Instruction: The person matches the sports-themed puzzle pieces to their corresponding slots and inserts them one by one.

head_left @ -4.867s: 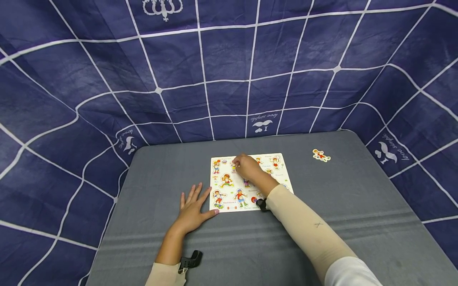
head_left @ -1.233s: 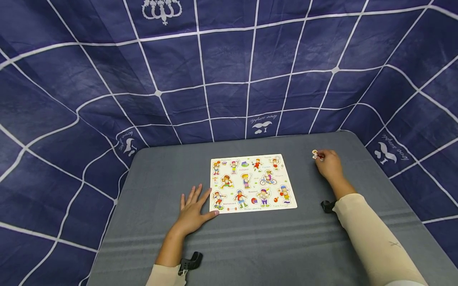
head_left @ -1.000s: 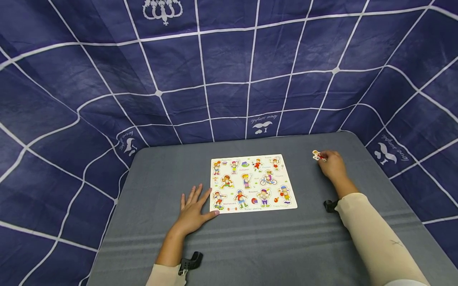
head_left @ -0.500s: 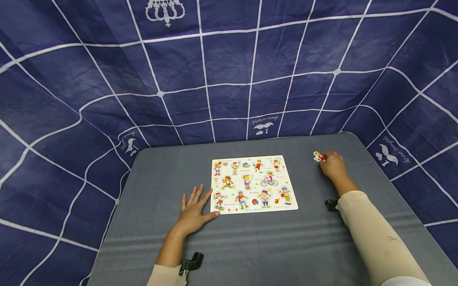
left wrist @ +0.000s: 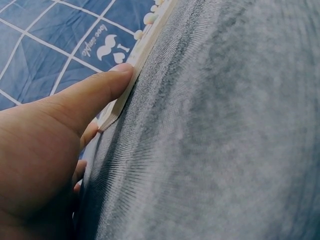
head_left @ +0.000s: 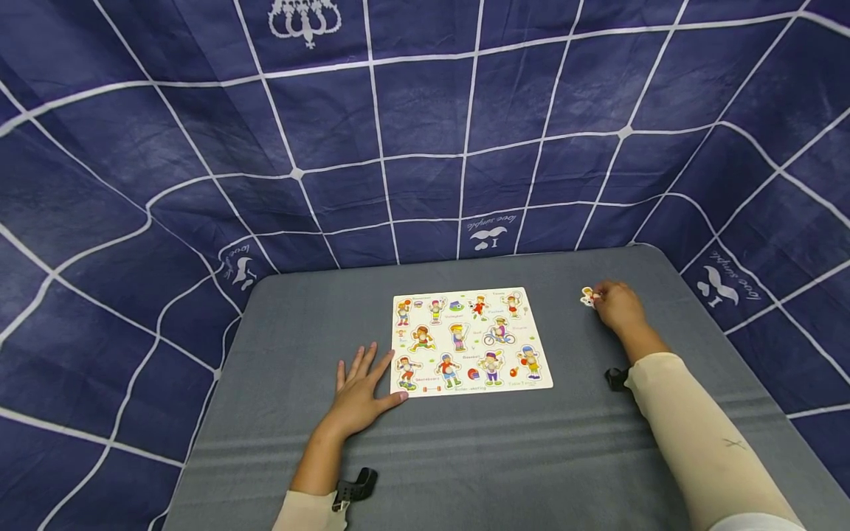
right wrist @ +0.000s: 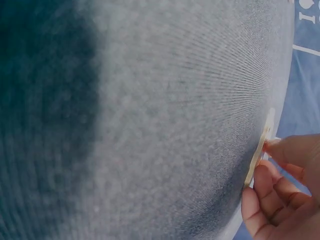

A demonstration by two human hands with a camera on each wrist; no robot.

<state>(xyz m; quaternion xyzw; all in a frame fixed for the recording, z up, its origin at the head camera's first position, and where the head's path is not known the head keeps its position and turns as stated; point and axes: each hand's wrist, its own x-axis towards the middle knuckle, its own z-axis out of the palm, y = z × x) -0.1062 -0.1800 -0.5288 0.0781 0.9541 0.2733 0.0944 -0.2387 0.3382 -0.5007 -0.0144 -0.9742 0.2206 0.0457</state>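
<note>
Behind right hand (head_left: pixel 616 304), puzzle piece (head_left: pixel 587 296) half hidden, print unreadable

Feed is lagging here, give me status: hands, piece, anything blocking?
Left hand flat beside puzzle board, thumb on its edge. Right hand pinches loose puzzle piece at far right. Nothing between piece and board.

The cloth (head_left: pixel 425 110) behind the counter carries a white moustache mark with the script "I love simple", seen upside down at the centre (head_left: pixel 488 228), again at the left (head_left: pixel 237 267) and at the right (head_left: pixel 724 284); the left wrist view shows the same mark, where "love simple" reads clearly (left wrist: pixel 102 42); the board (head_left: pixel 470 341) bears small captions under its figures, too small to read with certainty; one near the lower left looks like "Skateboard" (head_left: pixel 425 378), another like "Baseball" (head_left: pixel 470 356)
</note>
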